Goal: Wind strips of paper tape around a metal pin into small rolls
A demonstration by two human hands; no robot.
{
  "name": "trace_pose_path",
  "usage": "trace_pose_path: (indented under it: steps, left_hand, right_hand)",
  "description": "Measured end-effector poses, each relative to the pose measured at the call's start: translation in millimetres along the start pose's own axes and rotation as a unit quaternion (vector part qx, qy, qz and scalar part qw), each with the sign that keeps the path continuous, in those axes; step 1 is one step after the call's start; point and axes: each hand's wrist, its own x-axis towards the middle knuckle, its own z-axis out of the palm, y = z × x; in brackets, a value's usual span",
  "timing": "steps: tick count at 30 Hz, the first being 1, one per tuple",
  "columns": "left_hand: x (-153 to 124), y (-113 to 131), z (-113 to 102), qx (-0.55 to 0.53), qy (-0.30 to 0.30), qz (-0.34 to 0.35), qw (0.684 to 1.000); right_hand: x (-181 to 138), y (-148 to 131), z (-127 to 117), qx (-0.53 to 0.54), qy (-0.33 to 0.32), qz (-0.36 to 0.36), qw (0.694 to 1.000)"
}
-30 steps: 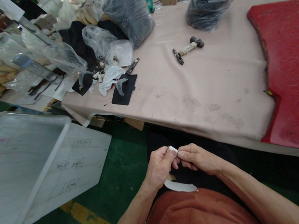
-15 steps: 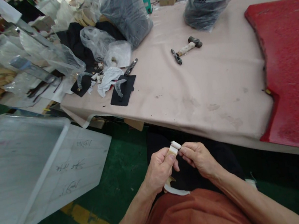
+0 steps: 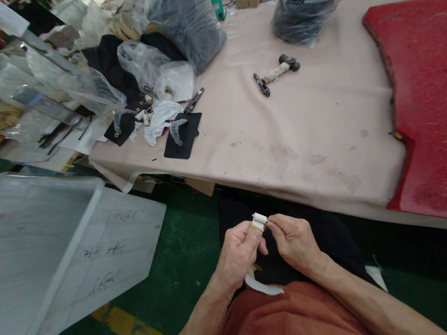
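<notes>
Both of my hands are held together over my lap, below the front edge of the table [image 3: 308, 123]. My left hand [image 3: 238, 253] is closed round a white strip [image 3: 260, 219]; the strip's top end sticks out above the fingers and its tail [image 3: 264, 288] hangs out below the hand. My right hand [image 3: 294, 240] pinches the top end of the same strip with thumb and forefinger. The two hands touch each other at the fingertips.
A hammer [image 3: 281, 68] lies mid-table beside a small dark tool [image 3: 261, 84]. A red mat [image 3: 433, 101] covers the right side. Black flat pieces [image 3: 183, 134], white rags and plastic bags [image 3: 183, 19] crowd the far left. A translucent bin [image 3: 24, 254] and lid [image 3: 110, 248] sit on the green floor.
The strip's top end has been worked further out above my fingers, and the hanging tail has shortened. My hands stayed over my lap, and the view drifted slightly.
</notes>
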Motion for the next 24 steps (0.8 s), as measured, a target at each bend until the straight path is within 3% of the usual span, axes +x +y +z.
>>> trace_pose_path:
  steps: [3,6,24]
  left_hand:
    - [-0.7,-0.7,1.7,0.011,0.008,0.000,1.000]
    - [-2.1,-0.6,1.7,0.045,0.014,0.006,0.999]
    - [-5.3,-4.4,-2.1,0.059,-0.027,-0.012,0.998]
  right_hand:
    - [-2.4,1.1,0.7,-0.130,0.039,-0.085,0.987]
    - [-2.7,-1.1,-0.7,-0.173,0.037,-0.118,0.977]
    - [-3.3,-1.6,-5.6,-0.148,0.028,-0.133,0.979]
